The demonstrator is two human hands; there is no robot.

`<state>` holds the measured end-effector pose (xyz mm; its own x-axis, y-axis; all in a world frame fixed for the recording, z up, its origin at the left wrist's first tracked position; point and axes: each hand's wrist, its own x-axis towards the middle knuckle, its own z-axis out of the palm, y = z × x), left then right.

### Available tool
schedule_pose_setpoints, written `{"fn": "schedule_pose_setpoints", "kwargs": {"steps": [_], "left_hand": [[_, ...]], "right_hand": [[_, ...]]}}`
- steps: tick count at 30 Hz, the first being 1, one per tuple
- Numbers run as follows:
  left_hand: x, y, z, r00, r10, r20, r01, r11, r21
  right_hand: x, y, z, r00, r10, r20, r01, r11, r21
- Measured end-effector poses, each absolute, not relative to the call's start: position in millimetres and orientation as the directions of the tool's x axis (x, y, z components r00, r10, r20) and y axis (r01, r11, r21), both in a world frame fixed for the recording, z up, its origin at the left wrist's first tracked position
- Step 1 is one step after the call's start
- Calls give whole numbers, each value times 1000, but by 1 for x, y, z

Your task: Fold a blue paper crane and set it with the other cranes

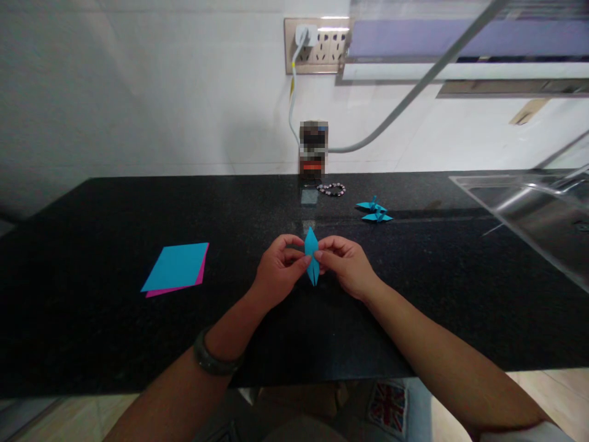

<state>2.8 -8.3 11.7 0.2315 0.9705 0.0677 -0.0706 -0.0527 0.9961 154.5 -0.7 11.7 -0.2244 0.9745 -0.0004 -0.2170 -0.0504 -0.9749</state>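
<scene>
Between my two hands is a blue folded paper, a narrow diamond standing upright with a slit in its lower half. My left hand pinches its left edge, thumb in front and fingers behind. From the other side, my right hand grips the right edge with thumb and fingers. Two finished blue paper cranes sit on the black countertop, beyond my right hand. To the left lies a blue square sheet of paper, with a pink sheet showing beneath it.
A beaded bracelet lies near the wall beside a blurred upright object. A white cable hangs from the wall socket, and a grey hose slants across the upper right. A metal sink is at the right.
</scene>
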Motion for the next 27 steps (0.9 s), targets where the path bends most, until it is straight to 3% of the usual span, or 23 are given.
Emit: {"fn": "schedule_pose_setpoints", "kwargs": {"steps": [14,27], "left_hand": [[3,-8,16,281,960,-7,-147,50,988],[4,-10,16,281,960,-6,-279,88,956]], "right_hand": [[160,2,8,-310,951,14,-228,-60,-972],[165,4,5,-369,915,163,-227,81,-970]]}}
